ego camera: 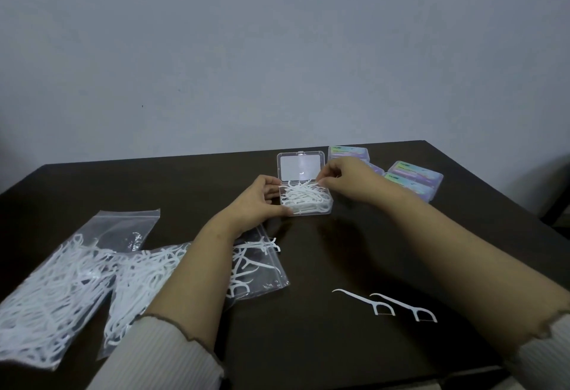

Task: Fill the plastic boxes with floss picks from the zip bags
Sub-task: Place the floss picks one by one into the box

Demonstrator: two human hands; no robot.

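A clear plastic box lies open on the dark table, its lid standing up at the back. White floss picks fill it in a loose heap. My left hand holds the box by its left side, thumb at the near corner. My right hand hovers over the box's right rim, fingertips pinching at the picks near the lid hinge. Two zip bags with many picks lie at the left, the nearer one partly under my left forearm.
Two loose floss picks lie on the table near its front right. Several closed boxes with coloured labels are at the back right behind my right hand. A wall rises just behind the table's far edge.
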